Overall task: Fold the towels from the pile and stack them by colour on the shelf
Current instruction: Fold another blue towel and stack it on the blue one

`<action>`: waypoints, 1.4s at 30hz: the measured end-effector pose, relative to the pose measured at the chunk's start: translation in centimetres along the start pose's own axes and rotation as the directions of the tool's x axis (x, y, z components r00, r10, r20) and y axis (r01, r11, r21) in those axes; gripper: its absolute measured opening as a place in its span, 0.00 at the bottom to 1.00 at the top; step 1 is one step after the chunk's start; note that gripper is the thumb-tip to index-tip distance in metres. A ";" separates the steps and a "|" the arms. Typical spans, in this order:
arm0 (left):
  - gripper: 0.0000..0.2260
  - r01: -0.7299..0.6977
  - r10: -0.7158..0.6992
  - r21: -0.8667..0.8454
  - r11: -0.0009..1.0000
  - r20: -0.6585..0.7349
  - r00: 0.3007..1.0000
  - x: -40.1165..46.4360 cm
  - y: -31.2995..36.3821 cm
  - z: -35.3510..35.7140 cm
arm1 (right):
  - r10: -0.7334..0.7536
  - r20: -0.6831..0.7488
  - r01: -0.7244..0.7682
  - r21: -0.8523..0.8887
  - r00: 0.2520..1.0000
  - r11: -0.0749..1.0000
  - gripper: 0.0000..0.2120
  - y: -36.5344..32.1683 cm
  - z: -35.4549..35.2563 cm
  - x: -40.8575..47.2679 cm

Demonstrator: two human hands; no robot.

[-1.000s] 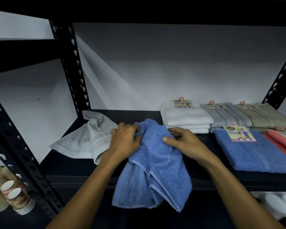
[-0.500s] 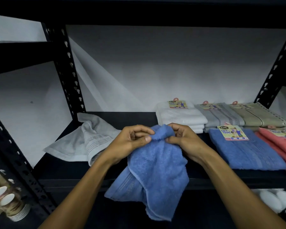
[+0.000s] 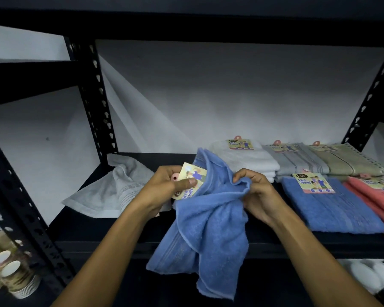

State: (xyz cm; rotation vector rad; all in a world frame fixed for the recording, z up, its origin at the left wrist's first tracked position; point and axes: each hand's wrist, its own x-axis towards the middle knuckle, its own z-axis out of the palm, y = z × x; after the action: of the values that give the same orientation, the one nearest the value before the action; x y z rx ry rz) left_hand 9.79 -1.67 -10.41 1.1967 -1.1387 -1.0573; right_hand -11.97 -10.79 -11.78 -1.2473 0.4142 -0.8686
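A loose blue towel [image 3: 208,229] hangs between my hands over the front edge of the black shelf [image 3: 111,231]. My left hand [image 3: 164,187] pinches the towel's paper label [image 3: 192,181] and the cloth edge beside it. My right hand [image 3: 256,193] grips a bunched fold of the same towel. A crumpled grey towel [image 3: 111,191] lies on the shelf to the left. To the right lie folded towels: white [image 3: 246,160], grey [image 3: 297,160], olive [image 3: 346,158], blue [image 3: 328,209] and pink [image 3: 377,196].
Black perforated uprights [image 3: 98,96] stand at the left and at the far right [image 3: 368,98]. Stacked paper cups [image 3: 11,275] sit low on the left. White objects [image 3: 364,273] lie below the shelf on the right. A grey wall backs the shelf.
Both hands have spread apart along the blue towel. The towel's paper label has come into view under my left thumb. The towel hangs lower and more open.
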 end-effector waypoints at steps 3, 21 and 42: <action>0.07 -0.126 0.102 0.283 0.951 0.098 0.990 0.4 1.5 -0.9 | -0.039 0.032 0.043 -0.154 0.999 0.987 0.08 -1.9 -0.6 -0.1; 0.29 -0.140 0.121 0.111 0.984 0.160 0.980 -0.7 3.9 1.2 | -0.265 -0.025 0.219 -0.492 0.964 0.843 0.13 -7.2 3.3 -1.3; 0.11 -0.133 0.084 0.253 0.958 0.198 0.977 -2.4 2.9 4.0 | -0.195 0.058 0.191 -0.589 0.979 0.786 0.16 -12.3 1.8 -3.0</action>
State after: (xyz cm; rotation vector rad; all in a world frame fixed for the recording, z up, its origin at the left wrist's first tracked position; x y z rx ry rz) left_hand 5.52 0.44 -7.66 1.2442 -1.5132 -0.9680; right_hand -16.80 -8.17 -0.26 -1.8964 0.5993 -0.9515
